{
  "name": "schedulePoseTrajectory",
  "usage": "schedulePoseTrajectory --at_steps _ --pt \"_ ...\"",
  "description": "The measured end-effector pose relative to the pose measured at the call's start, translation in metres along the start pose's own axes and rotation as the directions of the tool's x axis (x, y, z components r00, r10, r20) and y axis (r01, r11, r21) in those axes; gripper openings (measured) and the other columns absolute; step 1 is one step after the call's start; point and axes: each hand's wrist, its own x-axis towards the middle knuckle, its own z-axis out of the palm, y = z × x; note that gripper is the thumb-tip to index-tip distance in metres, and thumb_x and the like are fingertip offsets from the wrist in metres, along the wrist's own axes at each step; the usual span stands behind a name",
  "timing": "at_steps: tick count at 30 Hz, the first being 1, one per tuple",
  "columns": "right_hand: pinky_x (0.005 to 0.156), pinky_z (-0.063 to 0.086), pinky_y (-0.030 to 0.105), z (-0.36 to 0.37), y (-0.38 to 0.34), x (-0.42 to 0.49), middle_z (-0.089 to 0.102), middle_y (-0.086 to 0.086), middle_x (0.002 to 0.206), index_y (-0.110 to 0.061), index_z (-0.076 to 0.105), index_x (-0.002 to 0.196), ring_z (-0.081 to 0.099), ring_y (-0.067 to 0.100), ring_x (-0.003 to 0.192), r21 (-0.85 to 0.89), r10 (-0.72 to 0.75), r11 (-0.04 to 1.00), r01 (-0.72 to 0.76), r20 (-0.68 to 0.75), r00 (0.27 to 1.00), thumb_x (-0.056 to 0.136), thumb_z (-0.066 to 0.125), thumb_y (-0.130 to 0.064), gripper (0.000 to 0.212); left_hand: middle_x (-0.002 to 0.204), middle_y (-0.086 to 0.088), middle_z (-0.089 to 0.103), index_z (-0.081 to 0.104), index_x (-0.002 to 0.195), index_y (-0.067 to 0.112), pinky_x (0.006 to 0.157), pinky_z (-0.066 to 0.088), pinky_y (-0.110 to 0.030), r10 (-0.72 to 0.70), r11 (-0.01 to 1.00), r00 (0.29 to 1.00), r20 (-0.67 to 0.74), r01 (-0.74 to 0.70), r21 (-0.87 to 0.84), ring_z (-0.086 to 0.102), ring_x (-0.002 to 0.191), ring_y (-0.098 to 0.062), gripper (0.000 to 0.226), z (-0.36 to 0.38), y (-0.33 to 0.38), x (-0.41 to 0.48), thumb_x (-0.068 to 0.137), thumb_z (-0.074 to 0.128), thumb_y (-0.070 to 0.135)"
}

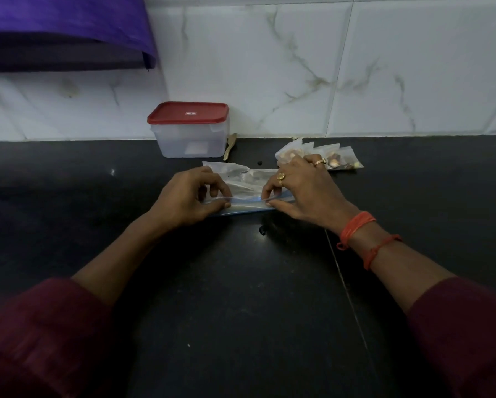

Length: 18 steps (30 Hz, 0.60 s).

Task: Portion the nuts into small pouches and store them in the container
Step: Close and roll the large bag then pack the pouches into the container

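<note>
Black polished stone counter (241,297) fills the lower view and meets a white marble-veined tiled wall (269,67). A purple sheet (63,21) hangs at the upper left. Against the wall stands a clear rectangular plastic container (193,139), upright, its red lid (188,112) on.

Just in front of the container lies a large clear zip-top plastic bag (243,182), flat on the counter. Its long axis runs left to right, parallel to the wall, and its blue zip strip (246,206) faces the person. The left hand (186,196) pinches the strip's left end between curled fingers and thumb. The right hand (301,191), with rings and orange wrist threads, pinches the strip further right.

Small clear filled pouches (344,159) lie in an overlapping row behind the right hand. A small wooden spoon (230,146) lies just right of the container. Two dark stray bits (259,162) lie on the counter near the bag.
</note>
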Motion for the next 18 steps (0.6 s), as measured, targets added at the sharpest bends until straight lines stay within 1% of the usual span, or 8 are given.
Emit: schedulePoseTrajectory --at_steps 2,4,8,9,11,14,17,18 --pt "0.1 0.032 0.043 -0.002 0.005 0.0 0.065 -0.011 0.092 -0.036 0.072 0.099 0.057 0.019 0.105 -0.034 -0.012 0.999 0.012 0.022 1.0 0.084 0.073 -0.045 0.017 0.096 0.013 0.06 0.066 0.091 0.036 0.072 0.057 -0.032 0.01 0.999 1.0 -0.017 -0.01 0.053 0.061 0.081 -0.01 0.016 0.0 -0.002 0.0 0.081 0.077 0.029" --pt "0.097 0.037 0.043 -0.006 0.013 -0.001 0.065 -0.01 0.091 -0.034 0.072 0.098 0.059 0.02 0.103 -0.028 -0.016 0.999 0.017 0.027 1.0 0.084 0.073 -0.048 0.02 0.092 0.015 0.061 0.064 0.089 0.037 0.068 0.056 -0.028 0.014 0.994 1.0 -0.014 -0.013 0.11 0.06 0.078 -0.006 0.017 -0.003 -0.006 0.0 0.08 0.078 0.032" --pt "0.08 0.038 0.033 -0.015 0.024 -0.005 0.067 -0.007 0.088 -0.028 0.075 0.094 0.06 0.02 0.094 -0.028 -0.044 0.999 0.044 0.01 0.999 0.081 0.077 -0.051 0.026 0.079 0.015 0.062 0.058 0.079 0.037 0.063 0.047 -0.018 -0.024 0.989 1.0 -0.009 0.025 0.144 0.06 0.07 -0.003 0.021 -0.009 -0.012 -0.001 0.077 0.079 0.041" --pt "0.078 0.04 0.033 -0.017 0.026 -0.006 0.069 -0.005 0.088 -0.026 0.076 0.093 0.061 0.021 0.093 -0.013 -0.054 0.998 0.054 0.012 0.998 0.079 0.079 -0.048 0.026 0.076 0.015 0.062 0.058 0.078 0.036 0.062 0.046 -0.017 -0.031 0.988 0.999 -0.011 0.032 0.152 0.06 0.069 -0.003 0.021 -0.009 -0.014 -0.001 0.077 0.078 0.043" --pt "0.077 0.045 0.033 -0.019 0.029 -0.009 0.071 -0.003 0.09 -0.023 0.078 0.094 0.061 0.021 0.09 0.071 -0.05 0.996 0.048 0.033 0.998 0.076 0.083 -0.035 0.022 0.073 0.013 0.062 0.059 0.077 0.034 0.061 0.045 -0.018 -0.059 0.984 0.998 -0.006 0.059 0.166 0.061 0.067 -0.004 0.022 -0.01 -0.016 -0.001 0.077 0.077 0.046" --pt "0.082 0.05 0.029 -0.02 0.037 -0.012 0.074 -0.001 0.095 -0.021 0.079 0.099 0.064 0.018 0.091 0.225 0.008 0.974 -0.027 0.087 0.996 0.073 0.08 -0.016 0.027 0.074 0.009 0.065 0.063 0.077 0.028 0.062 0.05 -0.022 -0.086 0.986 0.996 0.03 0.08 0.149 0.062 0.068 -0.006 0.025 -0.014 -0.017 -0.001 0.075 0.077 0.049" --pt "0.086 0.045 0.008 -0.018 0.046 -0.015 0.072 -0.01 0.095 -0.018 0.08 0.101 0.067 0.007 0.088 0.293 0.034 0.954 -0.058 0.089 0.995 0.077 0.081 -0.009 0.025 0.077 0.008 0.069 0.069 0.08 0.027 0.063 0.05 -0.022 -0.093 0.994 0.991 0.1 0.086 0.07 0.064 0.069 -0.006 0.02 -0.022 -0.02 -0.003 0.075 0.079 0.042" --pt "0.088 0.045 0.007 -0.018 0.049 -0.016 0.071 -0.012 0.094 -0.017 0.08 0.101 0.067 0.003 0.087 0.309 0.051 0.948 -0.076 0.09 0.995 0.078 0.082 -0.009 0.024 0.078 0.008 0.07 0.071 0.083 0.026 0.064 0.051 -0.023 -0.097 0.995 0.987 0.127 0.095 0.027 0.064 0.071 -0.006 0.017 -0.025 -0.023 -0.004 0.076 0.08 0.038"
